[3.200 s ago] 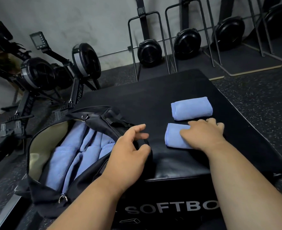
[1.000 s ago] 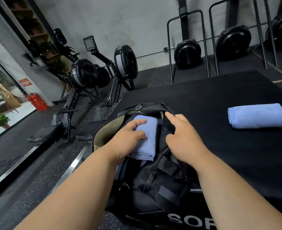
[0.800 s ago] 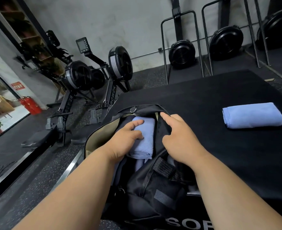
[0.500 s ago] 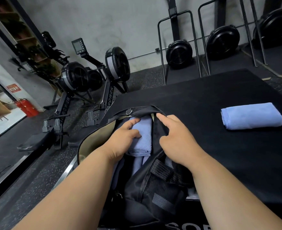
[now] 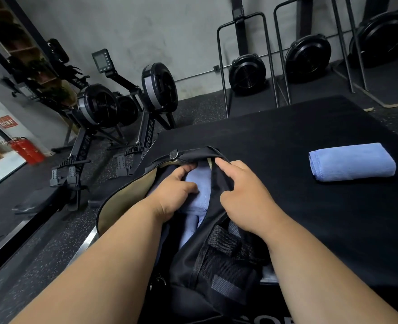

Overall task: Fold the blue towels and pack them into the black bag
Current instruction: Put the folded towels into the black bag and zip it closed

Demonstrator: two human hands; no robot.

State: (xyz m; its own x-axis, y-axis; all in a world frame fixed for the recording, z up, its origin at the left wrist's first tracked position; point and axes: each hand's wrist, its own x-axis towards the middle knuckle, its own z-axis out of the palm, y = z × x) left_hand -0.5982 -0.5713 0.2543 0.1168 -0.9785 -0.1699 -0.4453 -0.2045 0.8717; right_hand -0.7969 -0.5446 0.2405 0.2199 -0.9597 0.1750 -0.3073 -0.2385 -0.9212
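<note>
The black bag (image 5: 219, 265) lies open at the near left edge of the black soft box (image 5: 286, 141), its tan lining showing. My left hand (image 5: 174, 192) is inside the opening and grips a folded blue towel (image 5: 199, 190), thumb on top. Other blue towels (image 5: 188, 228) lie beneath it in the bag. My right hand (image 5: 242, 192) holds the bag's right rim, index finger stretched along the edge. A second folded blue towel (image 5: 351, 162) lies alone on the box at the right.
Rowing machines (image 5: 113, 108) stand on the rubber floor to the left of the box. Black fan machines with metal frames (image 5: 247, 71) line the back wall. A red fire extinguisher (image 5: 26, 150) stands at the far left by a glass door.
My left hand has pushed the folded towel deeper into the bag, under its far rim. My right hand stays on the bag's right edge. The other towel has not moved.
</note>
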